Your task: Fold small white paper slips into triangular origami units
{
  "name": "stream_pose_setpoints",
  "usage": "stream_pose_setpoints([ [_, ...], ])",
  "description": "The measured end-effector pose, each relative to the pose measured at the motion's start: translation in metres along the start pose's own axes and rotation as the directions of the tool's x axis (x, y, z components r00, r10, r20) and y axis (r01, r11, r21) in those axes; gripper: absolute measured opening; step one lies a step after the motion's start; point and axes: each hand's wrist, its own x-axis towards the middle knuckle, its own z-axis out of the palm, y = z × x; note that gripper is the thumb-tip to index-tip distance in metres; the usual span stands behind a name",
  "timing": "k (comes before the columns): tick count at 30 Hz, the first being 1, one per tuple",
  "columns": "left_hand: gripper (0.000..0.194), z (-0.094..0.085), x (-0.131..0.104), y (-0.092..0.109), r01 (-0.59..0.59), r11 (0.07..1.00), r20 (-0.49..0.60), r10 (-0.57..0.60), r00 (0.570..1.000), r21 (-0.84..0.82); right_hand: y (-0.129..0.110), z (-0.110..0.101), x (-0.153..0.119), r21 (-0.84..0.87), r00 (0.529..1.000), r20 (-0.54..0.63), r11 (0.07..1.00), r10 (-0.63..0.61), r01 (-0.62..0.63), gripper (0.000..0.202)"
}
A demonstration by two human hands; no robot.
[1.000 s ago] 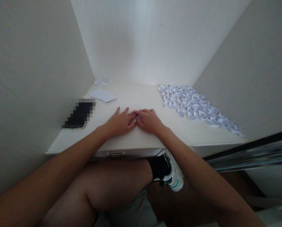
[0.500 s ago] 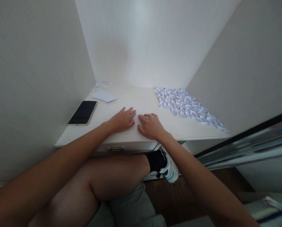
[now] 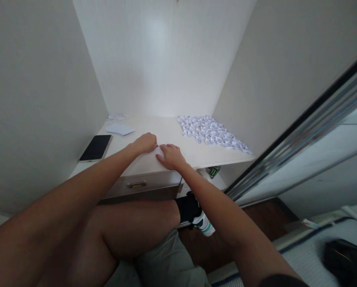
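So my left hand [image 3: 146, 142] was spread out a moment ago, now it's curled in, can't tell if it's pinching the paper bit [image 3: 158, 148]; right hand [image 3: 171, 157]'s fingers are loose, released, paper between both, right of the phone [image 3: 95, 148]

Over on the left, a phone [image 3: 95, 148] lies flat, dark screen up, near the side wall [image 3: 44, 99]. Below, a closed drawer [image 3: 157, 181] shows its metal handle [image 3: 136, 184]. A dark item with a green mark [image 3: 213, 172] peeks from underneath, and metal tracks [image 3: 289, 150] slant across the right, above brown flooring [image 3: 262, 215].
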Motion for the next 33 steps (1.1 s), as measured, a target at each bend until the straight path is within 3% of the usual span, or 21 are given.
stream_pose_setpoints([
  [3,0.012,-0.012,0.015,0.001,0.113,0.985,0.045,-0.107,0.993,-0.134,0.000,0.000,0.001,0.033,1.000,-0.001,0.999,0.003,-0.003,0.047],
  [6,0.019,-0.020,0.022,0.004,0.245,0.925,0.155,-0.208,0.966,-0.289,-0.001,-0.001,0.001,0.090,1.000,-0.011,0.996,0.015,-0.014,0.044],
  [9,0.024,-0.024,0.020,0.006,0.358,0.816,0.271,-0.256,0.928,-0.454,-0.001,0.000,0.001,0.180,0.999,-0.044,0.984,0.029,-0.021,0.040],
  [12,0.022,-0.024,0.011,0.008,0.396,0.663,0.310,-0.251,0.917,-0.636,0.005,0.000,0.003,0.304,0.986,-0.128,0.950,0.108,-0.065,0.046],
  [14,0.025,-0.020,0.002,0.010,0.350,0.516,0.261,-0.239,0.935,-0.782,0.013,0.001,0.006,0.407,0.962,-0.176,0.905,0.208,-0.121,0.053],
  [16,0.030,-0.011,-0.008,0.015,0.227,0.333,0.147,-0.250,0.957,-0.915,0.021,0.004,0.011,0.518,0.944,-0.182,0.843,0.276,-0.147,0.057],
  [19,0.033,0.011,-0.023,0.022,0.048,0.101,0.014,-0.310,0.951,-0.994,0.031,0.011,0.026,0.662,0.950,-0.162,0.743,0.268,-0.096,0.054],
  [21,0.034,0.026,-0.030,0.022,-0.028,0.011,-0.030,-0.349,0.936,-1.000,0.035,0.017,0.041,0.734,0.962,-0.145,0.678,0.232,-0.053,0.048],
  [24,0.032,0.040,-0.035,0.011,-0.089,-0.027,-0.071,-0.405,0.911,-0.996,0.038,0.025,0.064,0.806,0.985,-0.092,0.592,0.149,-0.014,0.034],
  [29,0.055,0.041,-0.033,-0.013,-0.164,0.073,-0.179,-0.423,0.888,-0.984,0.042,0.028,0.097,0.854,1.000,-0.013,0.519,-0.025,0.024,0.031],
  [33,0.048,0.040,-0.032,-0.014,-0.184,0.105,-0.212,-0.501,0.839,-0.977,0.046,0.030,0.116,0.853,0.982,-0.028,0.507,-0.187,0.121,0.034],
])
